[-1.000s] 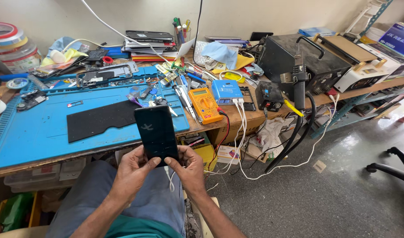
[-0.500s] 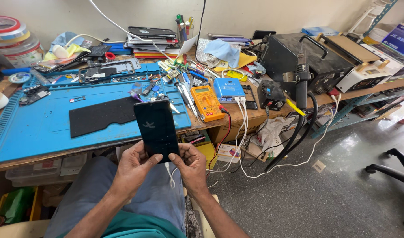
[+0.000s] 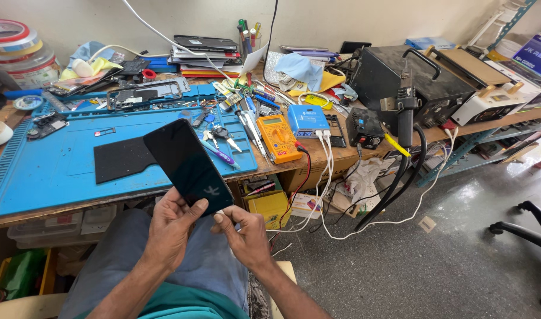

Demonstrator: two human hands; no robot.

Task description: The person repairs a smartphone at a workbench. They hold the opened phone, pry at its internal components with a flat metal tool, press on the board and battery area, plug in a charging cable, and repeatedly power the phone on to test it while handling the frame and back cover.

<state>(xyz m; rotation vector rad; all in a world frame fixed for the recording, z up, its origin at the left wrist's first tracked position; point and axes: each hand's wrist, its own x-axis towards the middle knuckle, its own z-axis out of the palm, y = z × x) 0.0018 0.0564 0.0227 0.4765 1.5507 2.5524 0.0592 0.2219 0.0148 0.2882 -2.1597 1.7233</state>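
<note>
A black smartphone [image 3: 186, 163] with a dark screen is held tilted above my lap, its top leaning left over the edge of the blue work mat [image 3: 40, 171]. My left hand [image 3: 175, 227] grips the phone's lower end, thumb on the screen. My right hand [image 3: 242, 231] sits just right of it, pinching a small white plug at the phone's bottom corner. A white cable seems to trail down from that plug.
A black pad [image 3: 121, 158] lies on the mat. An orange multimeter [image 3: 277, 137], a blue charger box [image 3: 306, 120], tweezers, keys and tools crowd the bench. A black rework station [image 3: 410, 81] stands right. Cables hang off the bench front. An office chair base [image 3: 521, 227] is at far right.
The phone has tipped from upright to leaning left. My right hand has left the phone's side and now pinches a small plug at its bottom corner.
</note>
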